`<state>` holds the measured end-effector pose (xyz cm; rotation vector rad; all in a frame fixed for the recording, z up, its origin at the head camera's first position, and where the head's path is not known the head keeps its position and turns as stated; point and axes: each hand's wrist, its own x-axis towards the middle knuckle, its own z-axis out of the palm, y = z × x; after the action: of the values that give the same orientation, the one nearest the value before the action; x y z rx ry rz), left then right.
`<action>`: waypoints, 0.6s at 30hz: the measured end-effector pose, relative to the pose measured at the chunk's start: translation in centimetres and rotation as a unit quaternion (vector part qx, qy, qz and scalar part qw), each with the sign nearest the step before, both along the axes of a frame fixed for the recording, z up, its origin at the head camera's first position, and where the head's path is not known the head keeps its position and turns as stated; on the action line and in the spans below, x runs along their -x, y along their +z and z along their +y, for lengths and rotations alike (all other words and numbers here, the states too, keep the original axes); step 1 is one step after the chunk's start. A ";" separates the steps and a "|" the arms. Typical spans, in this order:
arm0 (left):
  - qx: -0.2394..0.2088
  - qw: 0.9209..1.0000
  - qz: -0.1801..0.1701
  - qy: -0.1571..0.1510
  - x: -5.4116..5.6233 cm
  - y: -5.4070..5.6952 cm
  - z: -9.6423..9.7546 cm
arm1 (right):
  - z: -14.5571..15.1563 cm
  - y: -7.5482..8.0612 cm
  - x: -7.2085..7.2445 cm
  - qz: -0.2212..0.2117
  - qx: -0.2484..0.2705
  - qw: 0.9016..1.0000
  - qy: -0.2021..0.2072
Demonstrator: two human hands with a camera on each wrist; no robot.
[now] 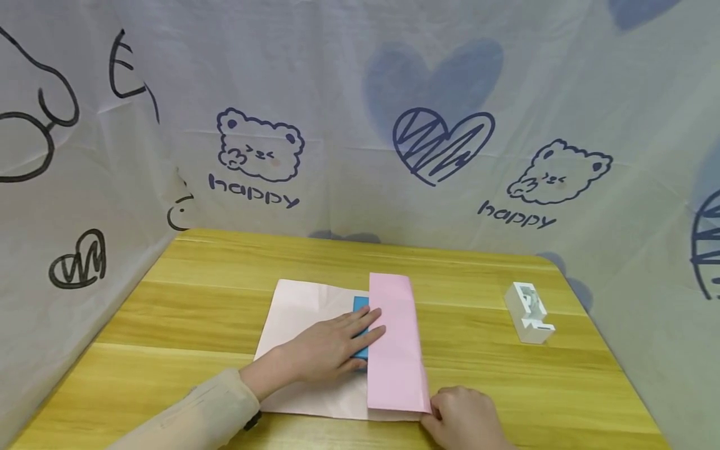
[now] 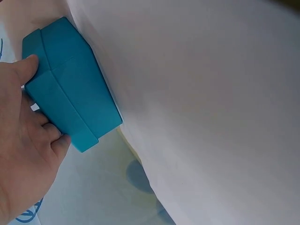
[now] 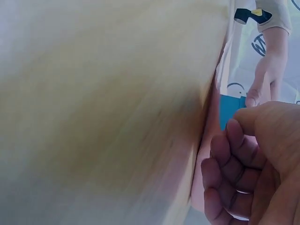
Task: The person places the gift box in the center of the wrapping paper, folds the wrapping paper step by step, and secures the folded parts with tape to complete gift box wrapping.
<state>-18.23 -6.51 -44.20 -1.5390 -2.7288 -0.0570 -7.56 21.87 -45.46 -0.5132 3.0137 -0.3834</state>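
Observation:
A sheet of paper (image 1: pixel 298 306), pale on its upper face, lies on the wooden table. Its right side is folded over as a pink flap (image 1: pixel 394 356). Partly under that flap sits a blue box (image 1: pixel 360 304), seen as a closed teal block (image 2: pixel 82 79) in the left wrist view. My left hand (image 1: pixel 329 347) lies across the box with fingers extended and spread, its fingertips on the flap's edge. At the flap's near right corner, my right hand (image 1: pixel 465 415) pinches the paper between thumb and curled fingers. Its other fingers curl inward in the right wrist view.
A white tape dispenser (image 1: pixel 529 312) stands at the right of the wooden table (image 1: pixel 197 294). Behind and beside the table hangs a white cloth (image 1: pixel 343 125) printed with hearts and bears. A dark strap (image 3: pixel 253 16) circles the left wrist.

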 end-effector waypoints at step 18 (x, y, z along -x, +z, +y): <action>-0.007 1.000 -0.012 -0.003 0.1 -0.1 -0.1 | 0.5 -0.3 0.3 -0.043 0.054 0.996 0.056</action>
<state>-18.31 -6.60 -44.29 -1.5544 -2.7351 -0.0943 -7.90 22.40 -45.81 -0.6511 2.8778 -0.5478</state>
